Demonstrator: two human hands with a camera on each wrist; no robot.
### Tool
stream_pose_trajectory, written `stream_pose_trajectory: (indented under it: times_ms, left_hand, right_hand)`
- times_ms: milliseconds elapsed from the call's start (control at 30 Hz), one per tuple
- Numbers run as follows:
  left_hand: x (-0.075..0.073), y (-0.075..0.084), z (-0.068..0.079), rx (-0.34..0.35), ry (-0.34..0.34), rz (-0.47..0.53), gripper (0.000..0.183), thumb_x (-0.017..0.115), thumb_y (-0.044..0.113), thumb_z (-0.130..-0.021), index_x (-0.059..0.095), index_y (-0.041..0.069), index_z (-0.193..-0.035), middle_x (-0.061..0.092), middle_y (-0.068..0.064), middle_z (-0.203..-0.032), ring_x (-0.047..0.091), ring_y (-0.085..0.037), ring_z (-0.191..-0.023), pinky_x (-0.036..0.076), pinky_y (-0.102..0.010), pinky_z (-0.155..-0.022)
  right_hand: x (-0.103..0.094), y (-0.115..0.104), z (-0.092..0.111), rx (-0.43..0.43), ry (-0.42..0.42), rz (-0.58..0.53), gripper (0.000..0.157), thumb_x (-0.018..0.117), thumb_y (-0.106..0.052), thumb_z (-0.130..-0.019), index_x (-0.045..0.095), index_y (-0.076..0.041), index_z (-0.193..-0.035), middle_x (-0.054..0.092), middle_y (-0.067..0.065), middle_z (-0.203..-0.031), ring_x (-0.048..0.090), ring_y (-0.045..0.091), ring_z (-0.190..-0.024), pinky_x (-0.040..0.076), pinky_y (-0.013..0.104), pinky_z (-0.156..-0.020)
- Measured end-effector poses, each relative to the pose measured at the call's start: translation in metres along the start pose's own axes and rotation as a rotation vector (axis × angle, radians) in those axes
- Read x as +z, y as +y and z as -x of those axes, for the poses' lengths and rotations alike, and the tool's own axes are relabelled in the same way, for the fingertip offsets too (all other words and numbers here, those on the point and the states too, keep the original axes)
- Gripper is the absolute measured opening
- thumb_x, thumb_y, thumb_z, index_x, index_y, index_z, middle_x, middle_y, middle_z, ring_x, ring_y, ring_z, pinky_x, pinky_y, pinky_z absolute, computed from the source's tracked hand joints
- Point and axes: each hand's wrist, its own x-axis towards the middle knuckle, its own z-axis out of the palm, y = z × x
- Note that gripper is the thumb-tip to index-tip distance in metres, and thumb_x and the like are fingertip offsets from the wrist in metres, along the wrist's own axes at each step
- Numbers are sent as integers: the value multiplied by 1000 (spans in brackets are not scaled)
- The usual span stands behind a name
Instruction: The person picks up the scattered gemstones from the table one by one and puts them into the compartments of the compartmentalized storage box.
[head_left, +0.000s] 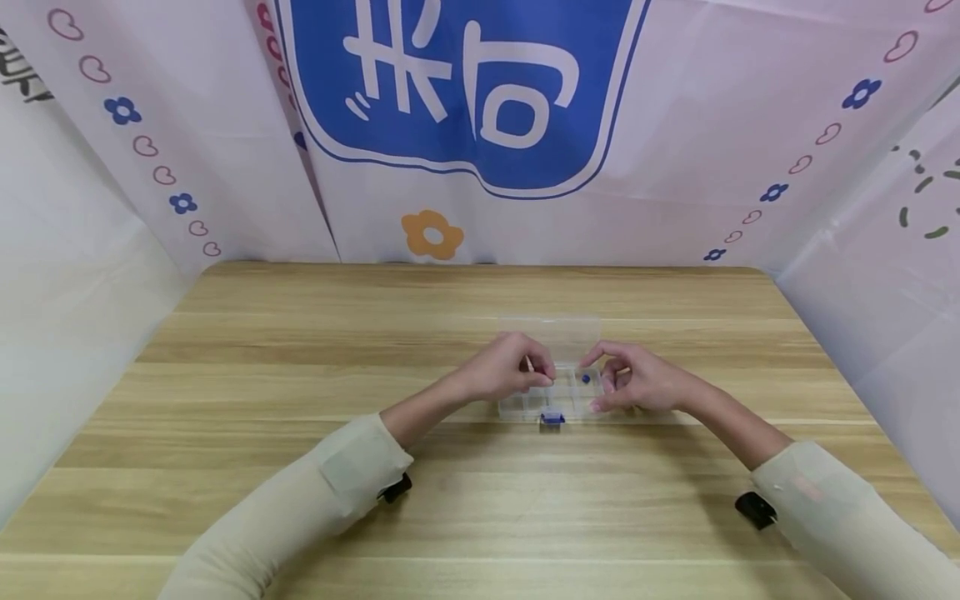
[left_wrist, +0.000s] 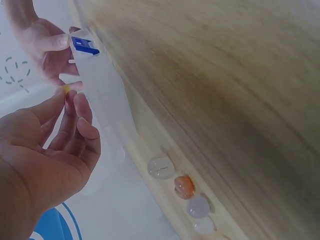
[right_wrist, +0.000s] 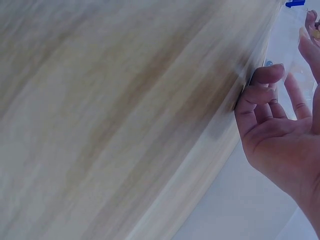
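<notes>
A clear plastic compartment box (head_left: 562, 404) with a blue latch (head_left: 552, 418) lies on the table, its lid (head_left: 555, 329) raised at the back. Between thumb and forefinger my left hand (head_left: 512, 367) pinches a small yellow bead (left_wrist: 66, 88), over the box's left part. At the right end of the box, my right hand (head_left: 641, 379) holds its side, with the thumb at the front and the forefinger reaching to the back. A blue bead (head_left: 586, 379) sits in a right-hand compartment, between that thumb and forefinger.
In the left wrist view, a clear stone (left_wrist: 161, 167), an orange stone (left_wrist: 184, 187) and pale stones (left_wrist: 198, 206) lie in a row on the wooden table (head_left: 375, 333). A printed cloth (head_left: 675, 167) hangs behind the table's far edge.
</notes>
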Motion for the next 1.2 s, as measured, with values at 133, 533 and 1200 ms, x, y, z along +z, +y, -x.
stream_pose_trajectory:
  times_ms: [133,533,1200]
  left_hand:
    - [1,1,-2,-6,-3,1,5,72,1,-96,75,-2,-93,74,-14,-89,59,-8,-63,52,-19,-60]
    - [4,5,-6,-13,-3,-2,6,72,3,-97,75,0,-94,74,-15,-90,61,-12,-65,50,-18,-59]
    - [12,5,-15,25,-23,4,6,72,1,-96,76,-4,-94,75,-17,-89,63,-17,-63,52,-18,-60]
  right_hand:
    - [0,-1,1,4,-2,-15,53,85,-4,-84,56,6,-128,58,5,-75,52,10,-59,45,23,-51]
    - [-1,0,0,17,-6,-6,52,85,-3,-85,55,5,-127,57,6,-74,51,10,-59,44,22,-52]
    - [0,0,-1,21,-6,-3,51,84,-4,-85,56,5,-127,57,5,-74,49,9,-58,42,22,-53]
